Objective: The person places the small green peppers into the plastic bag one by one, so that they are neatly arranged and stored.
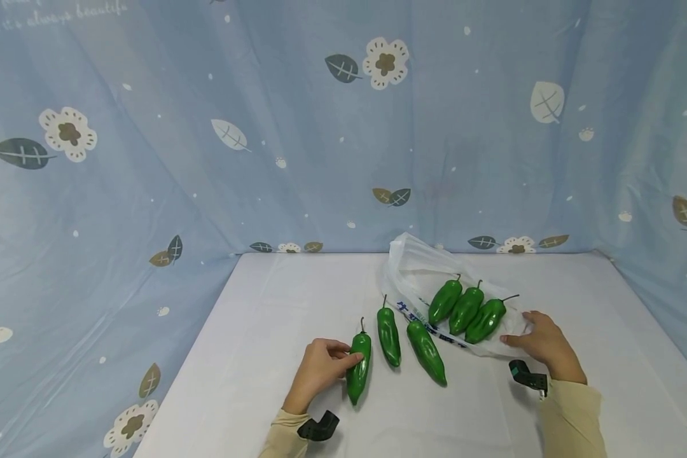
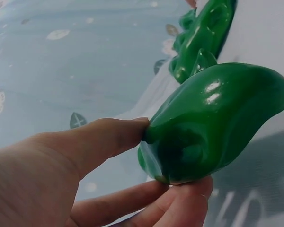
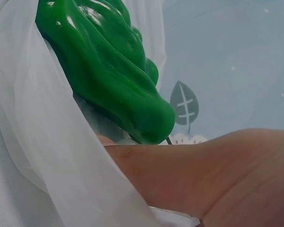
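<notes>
My left hand (image 1: 320, 370) pinches a glossy green chili pepper (image 1: 359, 369) between thumb and fingers, its stem pointing to the back of the table. The left wrist view shows the thumb on one side of this pepper (image 2: 217, 118) and fingertips beneath it. At the right, my right hand (image 1: 544, 343) holds the near right end of a white plastic bag (image 1: 415, 254). Three green peppers (image 1: 466, 310) lie side by side on the bag. In the right wrist view, bag film (image 3: 33, 118) crosses the thumb (image 3: 156, 165), and the other fingers are hidden.
Two more green peppers lie between the hands, one upright in view (image 1: 388, 337) and one slanting (image 1: 427, 353) by the bag's printed edge. A white cloth covers the table (image 1: 298, 292). A blue patterned curtain (image 1: 298, 127) hangs behind and along the sides.
</notes>
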`<state>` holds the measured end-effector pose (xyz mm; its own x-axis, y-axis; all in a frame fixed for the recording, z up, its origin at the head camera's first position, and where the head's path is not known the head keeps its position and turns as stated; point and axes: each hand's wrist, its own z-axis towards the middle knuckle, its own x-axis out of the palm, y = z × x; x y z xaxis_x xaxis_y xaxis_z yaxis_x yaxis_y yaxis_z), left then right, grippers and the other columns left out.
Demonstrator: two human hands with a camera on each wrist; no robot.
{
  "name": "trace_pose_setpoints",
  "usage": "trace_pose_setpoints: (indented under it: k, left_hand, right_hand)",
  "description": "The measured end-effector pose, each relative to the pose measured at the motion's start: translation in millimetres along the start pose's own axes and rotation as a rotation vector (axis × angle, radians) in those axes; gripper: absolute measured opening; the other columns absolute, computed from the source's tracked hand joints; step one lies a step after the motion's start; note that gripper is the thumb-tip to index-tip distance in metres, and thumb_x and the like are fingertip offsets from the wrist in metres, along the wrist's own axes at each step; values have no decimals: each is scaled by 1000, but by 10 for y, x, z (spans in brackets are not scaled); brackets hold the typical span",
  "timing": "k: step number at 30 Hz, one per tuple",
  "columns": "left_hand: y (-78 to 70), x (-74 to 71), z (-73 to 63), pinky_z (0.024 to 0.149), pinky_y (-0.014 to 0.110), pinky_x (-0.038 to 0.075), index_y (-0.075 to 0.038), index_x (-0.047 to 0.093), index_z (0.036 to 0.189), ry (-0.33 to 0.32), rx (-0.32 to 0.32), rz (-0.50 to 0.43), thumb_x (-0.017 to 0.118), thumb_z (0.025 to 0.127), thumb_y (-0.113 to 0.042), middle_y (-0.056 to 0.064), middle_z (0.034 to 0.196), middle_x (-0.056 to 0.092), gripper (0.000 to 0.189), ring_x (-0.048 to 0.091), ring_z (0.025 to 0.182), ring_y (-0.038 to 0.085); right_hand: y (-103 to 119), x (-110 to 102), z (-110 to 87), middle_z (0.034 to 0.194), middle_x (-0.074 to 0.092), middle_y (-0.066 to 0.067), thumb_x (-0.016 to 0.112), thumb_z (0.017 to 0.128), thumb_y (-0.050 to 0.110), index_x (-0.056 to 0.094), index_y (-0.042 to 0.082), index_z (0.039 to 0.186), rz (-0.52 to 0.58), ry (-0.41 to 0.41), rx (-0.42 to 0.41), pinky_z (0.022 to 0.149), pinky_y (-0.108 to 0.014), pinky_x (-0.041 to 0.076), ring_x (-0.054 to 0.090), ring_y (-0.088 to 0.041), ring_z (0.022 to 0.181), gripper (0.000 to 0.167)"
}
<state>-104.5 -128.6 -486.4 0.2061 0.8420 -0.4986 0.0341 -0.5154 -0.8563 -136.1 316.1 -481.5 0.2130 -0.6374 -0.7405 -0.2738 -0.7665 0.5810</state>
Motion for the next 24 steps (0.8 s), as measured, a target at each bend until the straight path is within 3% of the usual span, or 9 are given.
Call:
trace_pose_setpoints:
  k: [12,18,24]
  left_hand:
    - [-42,-76,93,64,24,59,5,76,112,-41,48,-58,81,89,-37,14,95,79,48,73,74,12]
    - [-119,-119,158,67,23,59,2,77,111,-76,83,-54,81,89,-38,14,99,80,46,74,83,13]
    - [-238,-159,233,69,24,61,1,76,114,-70,106,-99,79,92,-35,15,102,79,42,77,87,18]
  right_hand:
    - [-8,5,5,151,20,-50,76,90,30,25,-27,147,3,-6,-12,114,-77,27,22,-69,140,95]
    - [-14,9,10,152,19,-50,76,91,31,25,-26,148,2,0,1,114,-77,27,21,-69,140,96]
    - [-24,13,27,153,19,-49,77,89,33,25,-25,148,8,0,10,114,-77,27,20,-69,141,99]
